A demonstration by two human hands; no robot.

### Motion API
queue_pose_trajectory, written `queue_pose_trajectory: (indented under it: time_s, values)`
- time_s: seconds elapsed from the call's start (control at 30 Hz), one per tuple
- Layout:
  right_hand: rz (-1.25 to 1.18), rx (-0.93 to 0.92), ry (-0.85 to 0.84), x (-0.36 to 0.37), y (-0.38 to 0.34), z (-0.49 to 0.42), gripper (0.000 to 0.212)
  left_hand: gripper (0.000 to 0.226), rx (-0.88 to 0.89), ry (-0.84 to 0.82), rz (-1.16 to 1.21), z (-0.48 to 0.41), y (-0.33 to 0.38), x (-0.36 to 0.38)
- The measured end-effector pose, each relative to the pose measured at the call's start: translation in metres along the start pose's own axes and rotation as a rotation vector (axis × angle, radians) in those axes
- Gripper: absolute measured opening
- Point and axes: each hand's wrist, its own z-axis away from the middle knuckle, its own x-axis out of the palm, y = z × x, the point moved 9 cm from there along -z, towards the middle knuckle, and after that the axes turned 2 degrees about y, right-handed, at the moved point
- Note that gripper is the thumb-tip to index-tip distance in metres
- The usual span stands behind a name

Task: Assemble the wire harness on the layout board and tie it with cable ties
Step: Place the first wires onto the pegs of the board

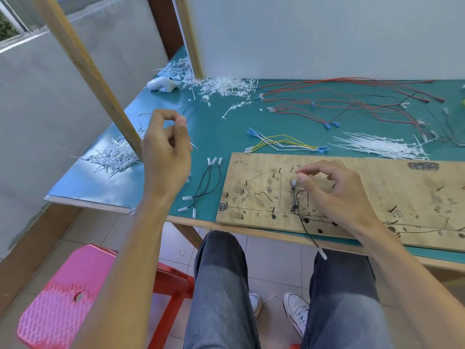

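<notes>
- While the right hand (337,195) hovers over the wooden board (364,197), its thumb and forefinger pinch the white plug (293,182) at the top end of a black wire (302,220), so that hand is closed on the plug
- From the plug the black wire runs down the board between dark pegs, passes over the board's near edge and hangs off the table (214,127), ending in a second white plug (322,253) above the person's knee
- Left of the board, the left hand (166,149) is raised above the table with fingers curled and thumb meeting forefinger; whether it holds anything I cannot tell
- Just left of the board, three more black wires (202,190) with white plugs lie loose on the green table top
- Just beyond the board's far edge lies a small bundle of yellow and white wires (284,143) with blue ends
- To the right of that bundle, also beyond the board's far edge, a loose heap of white cable ties (382,147) rests on the table
- Farther back from the board, red and black wires (352,102) spread across the table
- Well behind the board, toward the far left corner, white cut-off scraps (226,86) lie piled, and another heap of white scraps (115,157) sits at the table's left edge
- Below the board's left side, a pink stool (70,298) stands on the tiled floor
</notes>
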Motion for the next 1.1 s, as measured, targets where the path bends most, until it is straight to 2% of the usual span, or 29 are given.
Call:
queue_pose_trajectory:
  time_s: [0.03,0.1,0.17,0.23,0.37,0.47,0.57,0.9,1.1]
  values:
    - [0.003,-0.028,-0.003,0.002,-0.011,-0.001,0.006,0.015,0.016,-0.051,0.028,0.006,0.009,0.009]
    - [-0.086,-0.050,-0.088,0.013,-0.036,-0.004,0.019,0.014,0.028,-0.140,0.060,0.021,0.024,0.030]
    - [-0.309,0.004,-0.199,0.025,-0.060,-0.008,0.028,0.014,0.025,-0.231,0.092,0.038,0.034,0.052]
    - [-0.508,0.057,-0.214,0.029,-0.076,-0.015,0.034,0.013,0.018,-0.324,0.124,0.057,0.044,0.073]
    - [-0.790,0.199,-0.185,0.027,-0.072,-0.020,0.021,0.013,0.049,-0.436,0.125,0.086,0.059,0.094]
    - [-0.837,0.272,-0.228,0.027,-0.059,-0.015,0.010,0.013,0.039,-0.488,0.144,0.099,0.064,0.099]
    - [-0.931,0.292,-0.294,0.026,-0.054,-0.012,0.010,0.010,0.008,-0.534,0.166,0.110,0.063,0.103]
    - [-0.956,0.388,-0.413,0.028,-0.035,-0.015,0.012,0.019,-0.112,-0.544,0.111,0.132,0.049,0.104]
    - [-0.772,0.300,-0.394,0.025,-0.020,-0.021,0.011,0.013,-0.166,-0.539,0.010,0.148,0.031,0.106]
